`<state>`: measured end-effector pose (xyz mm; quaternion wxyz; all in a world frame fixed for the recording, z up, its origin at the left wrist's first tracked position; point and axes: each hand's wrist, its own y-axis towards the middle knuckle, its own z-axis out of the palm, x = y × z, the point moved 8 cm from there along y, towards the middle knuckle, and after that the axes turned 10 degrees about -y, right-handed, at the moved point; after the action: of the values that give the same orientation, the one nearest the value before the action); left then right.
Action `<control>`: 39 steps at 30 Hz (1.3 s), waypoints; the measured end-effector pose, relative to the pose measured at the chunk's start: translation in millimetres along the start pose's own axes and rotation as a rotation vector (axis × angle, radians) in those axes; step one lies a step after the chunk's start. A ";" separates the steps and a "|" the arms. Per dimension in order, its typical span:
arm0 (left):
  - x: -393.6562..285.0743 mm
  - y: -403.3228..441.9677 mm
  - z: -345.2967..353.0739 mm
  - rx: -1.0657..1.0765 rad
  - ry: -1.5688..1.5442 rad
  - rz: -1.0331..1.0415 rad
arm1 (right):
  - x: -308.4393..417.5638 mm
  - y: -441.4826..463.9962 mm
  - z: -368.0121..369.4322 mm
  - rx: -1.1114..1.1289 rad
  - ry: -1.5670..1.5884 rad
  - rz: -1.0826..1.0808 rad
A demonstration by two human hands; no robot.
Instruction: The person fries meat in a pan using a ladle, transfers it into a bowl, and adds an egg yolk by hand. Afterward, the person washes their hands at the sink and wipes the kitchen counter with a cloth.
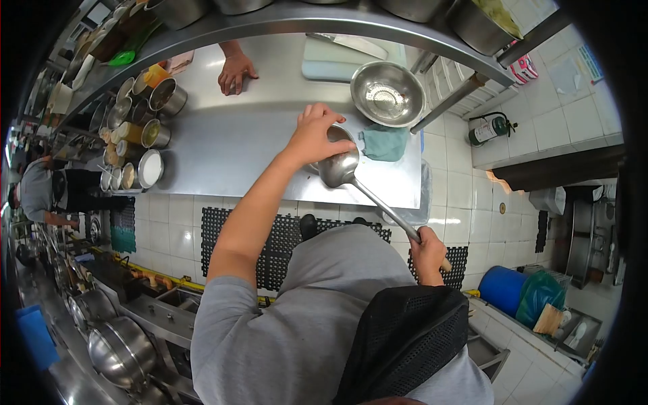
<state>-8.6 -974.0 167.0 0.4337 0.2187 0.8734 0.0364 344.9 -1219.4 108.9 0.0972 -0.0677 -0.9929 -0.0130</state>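
My right hand (428, 254) is closed round the handle end of a large metal ladle (339, 167). The ladle's shaft slopes up to the left, and its round bowl is over the near edge of the steel table. At the ladle's far side, my left hand (316, 137) curves with thumb and fingers round the edge of a metal bowl (335, 133). That bowl is mostly hidden behind the ladle and hand. Just right of them a folded green cloth (384, 142) lies on the table. Beyond it stands a wide steel bowl (387, 94).
Across the steel table (229, 145) another person's hand (236, 73) rests on the surface. A knife (351, 44) lies on a cutting board (324, 70). Containers with food, including a white-filled bowl (150, 168), line the left end. An overhead shelf (297, 20) holds several pots.
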 end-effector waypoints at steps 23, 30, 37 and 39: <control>83.4 -12.3 14.4 -0.017 0.205 -0.201 | -4.2 -13.0 -5.9 -0.051 -0.015 -0.038; 100.5 -19.1 18.7 -0.172 0.004 -0.302 | -3.8 -10.3 -5.5 -0.029 0.035 0.046; 124.6 -26.1 40.1 -0.055 -0.683 -0.612 | 4.1 -8.0 -5.5 -0.018 0.154 0.111; 115.1 -32.2 43.0 0.069 -0.727 -0.768 | 8.3 -5.3 -4.7 -0.020 0.187 0.117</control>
<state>-47.4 -960.8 46.8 0.6833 -0.1042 0.6845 -0.2319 337.0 -1223.7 115.0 0.1895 -0.1249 -0.9736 -0.0237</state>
